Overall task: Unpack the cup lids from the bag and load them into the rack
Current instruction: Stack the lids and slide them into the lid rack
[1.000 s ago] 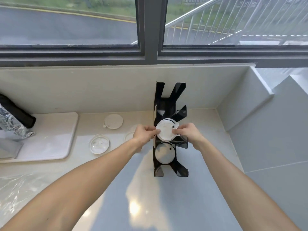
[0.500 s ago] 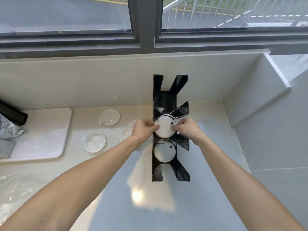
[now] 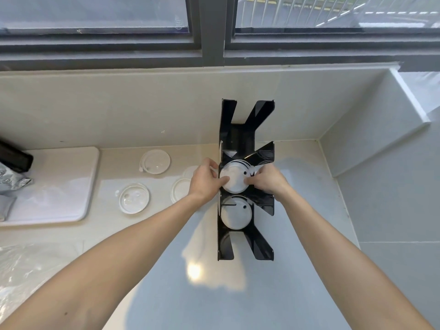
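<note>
White lid [image 3: 234, 181] sits in the rack [image 3: 246, 182], pinched between my left hand [image 3: 206, 181] and right hand [image 3: 267, 181], seemingly; beige counter [image 3: 166, 270], window [image 3: 214, 25] beyond.

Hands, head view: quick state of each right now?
Left hand: fingers pinch the left edge of the white cup lid in the black rack.
Right hand: fingers pinch the same lid's right edge.
</note>
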